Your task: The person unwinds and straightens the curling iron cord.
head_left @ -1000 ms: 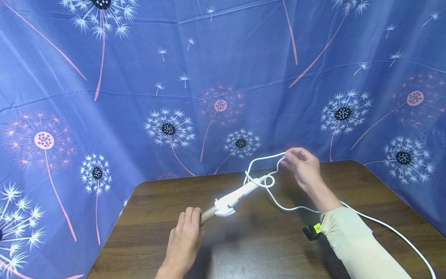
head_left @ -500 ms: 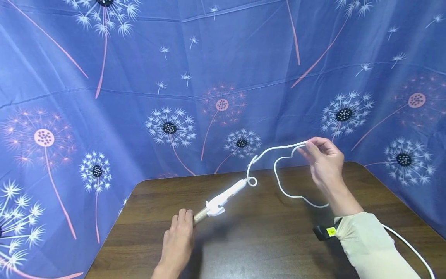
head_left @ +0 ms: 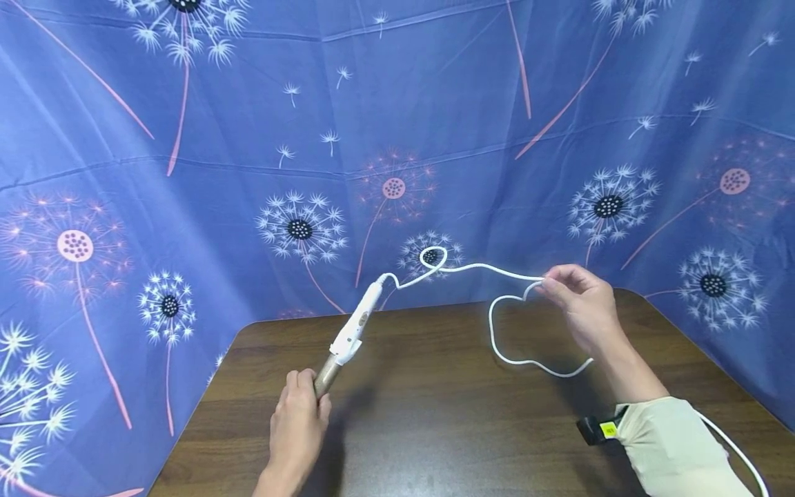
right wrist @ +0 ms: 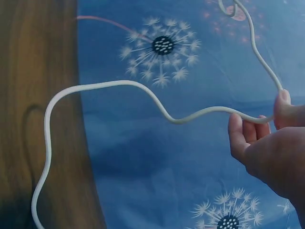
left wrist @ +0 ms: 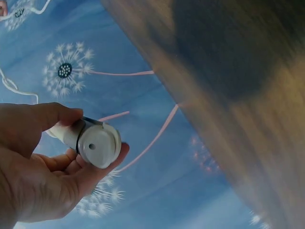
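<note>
My left hand [head_left: 299, 422] grips the gold barrel of a white curling iron [head_left: 357, 323], held tilted above the table with its handle pointing up and away. In the left wrist view the iron's round white tip [left wrist: 99, 146] pokes out between thumb and fingers. A white cord [head_left: 484, 266] leaves the handle's end, makes a small loop in the air and runs right. My right hand [head_left: 584, 307] pinches the cord between thumb and fingertips. From there a second stretch of cord [right wrist: 109, 84] hangs in a wide bend, seen in the right wrist view.
A brown wooden table [head_left: 435, 400] lies below both hands. Behind it hangs a blue curtain [head_left: 484, 200] with dandelion prints. More cord [head_left: 739, 449] trails past the right sleeve [head_left: 680, 442] toward the table's right side. A small black device [head_left: 597, 429] sits at the right wrist.
My right hand has moved right, drawing the cord out from the handle. The left hand has shifted left and turned the curling iron steeper. The cord's tangle has loosened to one small loop.
</note>
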A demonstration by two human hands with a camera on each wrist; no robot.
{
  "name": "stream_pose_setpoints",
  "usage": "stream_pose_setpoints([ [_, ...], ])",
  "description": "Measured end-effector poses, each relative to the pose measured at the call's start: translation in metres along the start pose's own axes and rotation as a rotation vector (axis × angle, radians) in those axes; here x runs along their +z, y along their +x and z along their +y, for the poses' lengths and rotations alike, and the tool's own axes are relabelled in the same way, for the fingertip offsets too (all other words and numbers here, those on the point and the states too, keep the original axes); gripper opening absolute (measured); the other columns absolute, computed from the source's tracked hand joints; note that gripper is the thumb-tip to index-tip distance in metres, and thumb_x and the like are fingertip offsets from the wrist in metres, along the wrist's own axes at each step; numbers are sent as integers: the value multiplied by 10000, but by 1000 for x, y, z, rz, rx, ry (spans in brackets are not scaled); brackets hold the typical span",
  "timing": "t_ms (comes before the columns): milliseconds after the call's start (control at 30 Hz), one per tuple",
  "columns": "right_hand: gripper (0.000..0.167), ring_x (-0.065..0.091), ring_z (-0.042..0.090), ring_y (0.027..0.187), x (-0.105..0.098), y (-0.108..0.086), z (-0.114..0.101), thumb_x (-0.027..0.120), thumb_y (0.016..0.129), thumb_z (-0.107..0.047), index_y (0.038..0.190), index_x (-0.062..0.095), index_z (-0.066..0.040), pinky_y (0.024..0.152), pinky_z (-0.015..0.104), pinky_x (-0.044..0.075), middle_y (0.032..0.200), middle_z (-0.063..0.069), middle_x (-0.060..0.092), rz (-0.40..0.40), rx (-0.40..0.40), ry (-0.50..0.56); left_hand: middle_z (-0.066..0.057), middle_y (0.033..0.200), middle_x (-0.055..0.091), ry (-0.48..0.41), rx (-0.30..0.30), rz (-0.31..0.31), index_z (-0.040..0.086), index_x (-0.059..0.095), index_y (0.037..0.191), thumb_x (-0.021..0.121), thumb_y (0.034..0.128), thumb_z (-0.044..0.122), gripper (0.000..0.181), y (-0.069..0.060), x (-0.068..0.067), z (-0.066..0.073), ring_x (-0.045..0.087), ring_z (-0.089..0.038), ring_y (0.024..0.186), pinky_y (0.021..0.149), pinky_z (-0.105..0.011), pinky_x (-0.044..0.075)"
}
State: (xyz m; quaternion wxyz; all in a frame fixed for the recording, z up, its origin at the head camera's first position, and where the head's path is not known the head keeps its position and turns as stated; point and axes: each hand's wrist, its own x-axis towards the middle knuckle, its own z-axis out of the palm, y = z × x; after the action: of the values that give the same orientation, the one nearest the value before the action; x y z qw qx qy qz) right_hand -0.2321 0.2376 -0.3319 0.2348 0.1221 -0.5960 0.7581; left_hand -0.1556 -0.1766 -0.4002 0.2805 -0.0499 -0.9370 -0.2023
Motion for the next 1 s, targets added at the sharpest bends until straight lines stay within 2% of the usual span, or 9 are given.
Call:
stream_pose_setpoints([
  [100, 54, 585, 52, 780, -1, -3, 6, 694, 850, -8, 862, 641, -8, 695, 145, 478, 805, -87, 630, -13, 14, -380, -100, 836, 520, -59, -65, -65, -79, 569, 1039, 762, 751, -23, 351, 0, -3, -2, 551, -181, 633, 493, -277, 477],
  [167, 80, 547, 42, 807, 0, -5, 10, 717, 842, -55, 857, 645, -21, 690, 146, 435, 828, -94, 615, -33, 0, -581, -116, 865, 533, -94, -112, -101, -87, 564, 1066, 750, 772, 0, 358, -1, -5, -3, 571, -184, 644, 509, -284, 483],
  [267, 78, 528, 31, 829, 2, -8, 20, 726, 828, -52, 838, 653, -29, 703, 152, 414, 869, -23, 615, -90, -56, -746, -144, 922, 559, -143, -176, -136, -86, 569, 1081, 735, 791, 28, 353, -1, -7, -3, 587, -197, 673, 538, -315, 493],
  [433, 115, 551, 86, 839, 5, -16, 37, 740, 778, 25, 781, 644, -39, 753, 139, 463, 883, 65, 606, -189, -137, -829, -128, 936, 581, -182, -239, -162, -60, 589, 1063, 726, 801, 70, 323, 1, -8, -3, 573, -194, 708, 595, -352, 484],
  [600, 214, 557, 193, 799, 13, -21, 52, 763, 715, 53, 706, 611, -97, 730, 282, 486, 850, 44, 569, -280, -214, -914, -84, 900, 591, -220, -272, -188, -47, 603, 1070, 724, 802, 97, 327, 1, -10, 0, 562, -175, 713, 625, -343, 466],
  [700, 258, 520, 215, 779, 16, -24, 62, 778, 673, 63, 676, 588, -112, 681, 349, 425, 828, 44, 551, -342, -297, -974, -83, 898, 587, -246, -278, -209, -62, 597, 1088, 720, 808, 98, 346, 1, -11, 3, 554, -162, 711, 630, -319, 467],
  [800, 274, 489, 206, 794, 19, -27, 71, 780, 650, 83, 671, 584, -107, 687, 362, 413, 828, 35, 536, -399, -364, -1004, -81, 894, 585, -253, -268, -207, -67, 596, 1087, 724, 806, 98, 350, 0, -11, 6, 553, -156, 721, 632, -304, 472],
  [867, 273, 477, 196, 802, 21, -30, 75, 782, 645, 82, 674, 587, -107, 697, 364, 417, 829, 22, 527, -423, -389, -1016, -78, 889, 587, -259, -263, -197, -63, 599, 1079, 726, 801, 92, 343, 0, -12, 7, 557, -155, 725, 637, -300, 477],
  [1000, 255, 475, 189, 837, 24, -35, 79, 788, 658, 60, 697, 605, -114, 719, 366, 430, 857, 13, 526, -458, -387, -1042, -84, 898, 590, -266, -262, -195, -68, 595, 1084, 726, 800, 86, 349, 0, -15, 10, 566, -160, 737, 641, -300, 484],
])
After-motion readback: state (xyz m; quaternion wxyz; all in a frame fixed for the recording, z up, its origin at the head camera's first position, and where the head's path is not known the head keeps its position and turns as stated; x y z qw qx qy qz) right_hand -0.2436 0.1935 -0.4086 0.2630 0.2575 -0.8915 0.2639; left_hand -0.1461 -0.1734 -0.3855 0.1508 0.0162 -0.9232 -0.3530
